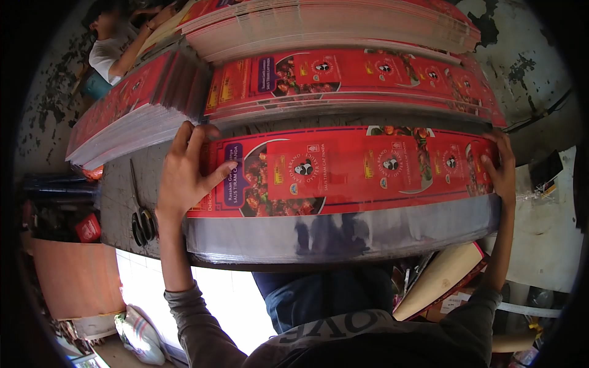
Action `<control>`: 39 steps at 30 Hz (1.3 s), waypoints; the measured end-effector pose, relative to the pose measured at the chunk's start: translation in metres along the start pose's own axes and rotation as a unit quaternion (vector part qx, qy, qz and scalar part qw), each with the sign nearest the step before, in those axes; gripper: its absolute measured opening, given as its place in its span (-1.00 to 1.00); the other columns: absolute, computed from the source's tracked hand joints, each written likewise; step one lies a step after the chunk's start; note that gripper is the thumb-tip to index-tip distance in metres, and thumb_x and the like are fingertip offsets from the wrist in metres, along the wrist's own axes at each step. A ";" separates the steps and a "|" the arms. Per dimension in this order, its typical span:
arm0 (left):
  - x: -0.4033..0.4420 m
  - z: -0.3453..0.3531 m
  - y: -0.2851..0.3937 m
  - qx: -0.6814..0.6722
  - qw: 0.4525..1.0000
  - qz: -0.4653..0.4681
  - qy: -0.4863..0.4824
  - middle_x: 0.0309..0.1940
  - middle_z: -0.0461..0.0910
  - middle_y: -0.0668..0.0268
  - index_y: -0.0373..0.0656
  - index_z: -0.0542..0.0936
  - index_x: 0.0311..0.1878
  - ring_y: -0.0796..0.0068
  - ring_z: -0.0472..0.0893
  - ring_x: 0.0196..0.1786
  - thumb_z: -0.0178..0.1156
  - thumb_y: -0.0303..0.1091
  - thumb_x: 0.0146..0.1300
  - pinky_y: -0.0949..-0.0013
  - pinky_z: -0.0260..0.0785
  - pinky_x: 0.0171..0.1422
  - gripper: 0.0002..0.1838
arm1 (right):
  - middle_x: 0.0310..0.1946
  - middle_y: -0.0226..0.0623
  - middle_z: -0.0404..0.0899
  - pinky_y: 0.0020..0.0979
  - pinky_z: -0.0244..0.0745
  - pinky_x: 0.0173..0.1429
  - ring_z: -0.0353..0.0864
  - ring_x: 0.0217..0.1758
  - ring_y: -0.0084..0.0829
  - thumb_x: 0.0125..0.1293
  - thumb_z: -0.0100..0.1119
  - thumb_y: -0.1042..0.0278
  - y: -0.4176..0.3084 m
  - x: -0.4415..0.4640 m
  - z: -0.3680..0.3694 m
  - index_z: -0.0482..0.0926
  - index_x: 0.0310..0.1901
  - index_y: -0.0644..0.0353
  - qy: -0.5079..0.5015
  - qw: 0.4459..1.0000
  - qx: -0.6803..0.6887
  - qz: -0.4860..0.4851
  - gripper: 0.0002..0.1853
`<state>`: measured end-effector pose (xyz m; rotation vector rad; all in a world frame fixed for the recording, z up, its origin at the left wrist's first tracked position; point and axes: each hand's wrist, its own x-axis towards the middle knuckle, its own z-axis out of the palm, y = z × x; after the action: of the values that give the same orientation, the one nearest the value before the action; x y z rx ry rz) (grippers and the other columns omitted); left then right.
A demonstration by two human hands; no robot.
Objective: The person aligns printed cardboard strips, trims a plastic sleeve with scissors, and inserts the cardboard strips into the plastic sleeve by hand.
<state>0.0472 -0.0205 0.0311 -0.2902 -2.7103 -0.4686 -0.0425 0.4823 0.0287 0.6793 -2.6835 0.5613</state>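
Right in front of me lies a stack of long red printed sheets (pixel 350 172) with panda logos, its clear, glossy edge facing me. My left hand (pixel 191 168) is at the stack's left end, thumb on the top sheet and the other fingers bent over the far corner. At the right end my right hand (pixel 501 161) holds the edge, its thumb near the printed border. Both hands grip the stack from its two ends. Scissors with black handles (pixel 143 226) lie on the table left of my left wrist.
Beyond are another red sheet stack (pixel 362 76), a taller pile (pixel 331 30) at the back and a fanned stack (pixel 132 113) at the left. A person in a white shirt (pixel 110 55) is at the upper left. The dark table (pixel 116 196) shows beside the scissors.
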 end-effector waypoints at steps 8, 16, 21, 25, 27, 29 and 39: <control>-0.001 -0.005 0.007 0.096 0.995 0.004 0.036 -0.36 0.43 0.23 -0.18 0.45 -0.25 0.24 0.47 -0.25 0.27 -0.11 -0.13 0.23 0.27 -0.17 -0.58 | -0.10 -0.12 0.36 -0.36 0.19 0.11 0.35 0.02 -0.18 0.00 0.12 0.32 -0.006 -0.001 -0.001 0.41 -0.11 0.24 0.034 0.999 -0.032 -0.012 -0.62; -0.002 -0.001 0.003 0.105 0.994 0.003 0.039 -0.41 0.42 0.25 -0.17 0.46 -0.24 0.27 0.44 -0.30 0.24 -0.18 -0.11 0.27 0.18 -0.17 -0.62 | -0.14 -0.11 0.36 -0.34 0.21 0.07 0.36 -0.03 -0.16 0.00 0.13 0.27 -0.009 0.001 0.001 0.40 -0.14 0.26 0.031 0.999 -0.016 0.012 -0.62; -0.001 0.001 0.002 0.093 0.995 0.000 0.036 -0.47 0.40 0.24 -0.16 0.46 -0.26 0.29 0.41 -0.41 0.22 -0.26 -0.09 0.31 0.16 -0.23 -0.69 | -0.18 -0.12 0.35 -0.35 0.22 0.05 0.36 -0.06 -0.16 -0.02 0.15 0.28 -0.010 0.002 0.000 0.38 -0.17 0.27 0.033 0.999 -0.022 0.017 -0.63; -0.001 0.002 -0.001 0.091 0.995 0.009 0.041 -0.53 0.40 0.27 -0.16 0.47 -0.31 0.31 0.39 -0.49 0.21 -0.31 -0.08 0.33 0.15 -0.26 -0.75 | -0.25 -0.14 0.36 -0.37 0.24 0.01 0.38 -0.12 -0.19 -0.07 0.20 0.29 -0.009 0.002 0.000 0.40 -0.22 0.28 0.042 0.999 -0.016 0.011 -0.62; -0.001 0.002 -0.002 0.087 0.995 0.027 0.051 -0.59 0.39 0.31 -0.15 0.47 -0.41 0.34 0.36 -0.55 0.21 -0.33 -0.08 0.35 0.12 -0.28 -0.83 | -0.28 -0.16 0.36 -0.38 0.25 -0.01 0.38 -0.16 -0.20 -0.10 0.22 0.31 -0.008 0.001 0.001 0.40 -0.24 0.29 0.045 0.999 -0.011 0.007 -0.63; -0.001 0.002 -0.001 0.086 0.995 0.027 0.053 -0.61 0.39 0.32 -0.15 0.46 -0.45 0.35 0.36 -0.56 0.21 -0.34 -0.07 0.36 0.12 -0.28 -0.85 | -0.36 -0.19 0.34 -0.41 0.26 -0.07 0.37 -0.24 -0.23 -0.13 0.26 0.33 -0.004 -0.001 0.001 0.39 -0.30 0.31 0.046 0.999 0.003 0.019 -0.63; -0.005 -0.012 0.001 0.071 0.996 0.050 0.003 -0.56 0.39 0.31 -0.15 0.49 -0.46 0.34 0.38 -0.46 0.30 -0.19 -0.17 0.34 0.16 -0.21 -0.72 | -0.44 -0.22 0.29 -0.42 0.28 -0.23 0.36 -0.33 -0.24 -0.18 0.31 0.24 -0.006 -0.004 0.000 0.39 -0.39 0.33 0.071 0.996 -0.045 0.003 -0.60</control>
<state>0.0556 -0.0242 0.0400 -0.3827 -2.6918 -0.2477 -0.0362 0.4790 0.0286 0.5846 -2.5617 0.4697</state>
